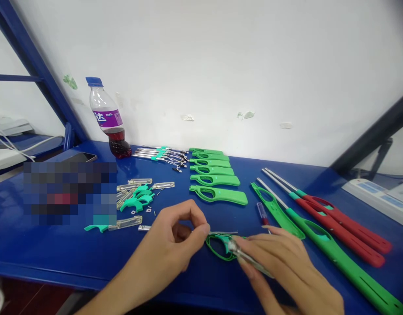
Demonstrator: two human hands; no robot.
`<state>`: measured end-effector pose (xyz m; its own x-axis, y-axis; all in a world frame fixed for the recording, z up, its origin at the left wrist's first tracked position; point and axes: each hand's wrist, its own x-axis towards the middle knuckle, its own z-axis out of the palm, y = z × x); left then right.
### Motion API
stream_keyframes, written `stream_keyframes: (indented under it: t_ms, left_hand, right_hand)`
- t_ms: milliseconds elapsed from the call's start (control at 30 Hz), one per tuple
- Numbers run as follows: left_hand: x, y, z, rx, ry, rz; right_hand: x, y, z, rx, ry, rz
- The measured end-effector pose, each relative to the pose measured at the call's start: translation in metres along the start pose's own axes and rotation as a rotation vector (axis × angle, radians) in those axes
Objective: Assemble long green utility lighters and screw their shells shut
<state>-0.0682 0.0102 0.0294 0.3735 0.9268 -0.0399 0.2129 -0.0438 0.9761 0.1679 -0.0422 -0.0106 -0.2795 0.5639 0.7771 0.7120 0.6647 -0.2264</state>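
Note:
My left hand [177, 238] is closed in a pinch, thumb against forefinger, on a thin pale strand [224, 232] that runs off to the right. Below it lies a green handle shell [217, 252] with a loop-shaped opening and a teal trigger [226, 242]. My right hand [290, 267] grips a clear fuel tank [250, 259] with a metal end, held over the shell; the fingers cover part of it. A metal tube end [144, 228] sticks out to the left behind my left hand. A screwdriver [262, 214] lies just beyond my right fingers.
Several green handle shells [217, 195] form a column at the back. Metal tubes with wires [155, 153], teal triggers [136, 200] and clear tanks [126, 222] lie left. Finished-looking lighters [339, 253], green and red, lie right. A soda bottle [106, 118] stands back left.

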Motion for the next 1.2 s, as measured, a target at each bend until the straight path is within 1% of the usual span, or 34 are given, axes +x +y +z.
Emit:
stream_keyframes:
  t_ms: [100, 167, 267, 367, 533, 667, 867, 1033, 1200]
  left_hand:
    - [0.001, -0.007, 0.009, -0.156, -0.024, -0.007]
    - [0.002, -0.012, 0.011, -0.23, -0.033, -0.008]
    - [0.002, -0.014, 0.013, -0.31, -0.072, -0.031]
    - [0.001, -0.012, 0.014, -0.368, -0.104, -0.056]
    - [-0.002, -0.005, 0.017, -0.399, -0.091, -0.093]
    - [-0.001, -0.008, 0.018, -0.423, -0.124, -0.088]
    - [-0.001, -0.015, 0.018, -0.468, -0.175, -0.085]
    - [-0.001, -0.013, 0.016, -0.469, -0.227, -0.099]
    - [-0.003, -0.01, 0.012, -0.438, -0.257, -0.122]
  right_hand:
    - [-0.001, -0.002, 0.001, 0.011, -0.038, -0.061]
    - [-0.001, -0.003, 0.002, 0.014, -0.03, -0.081]
    - [-0.002, -0.004, 0.004, -0.002, -0.009, -0.078]
    - [-0.002, -0.004, 0.004, -0.015, -0.005, -0.062]
    - [-0.002, -0.005, 0.005, 0.001, -0.01, -0.053]
    - [-0.001, -0.007, 0.004, 0.035, 0.009, -0.029]
    - [0.0, -0.007, 0.004, 0.054, 0.002, -0.017]
    - [-0.001, -0.008, 0.006, 0.065, 0.01, -0.003]
    - [-0.001, -0.007, 0.004, 0.082, -0.03, -0.002]
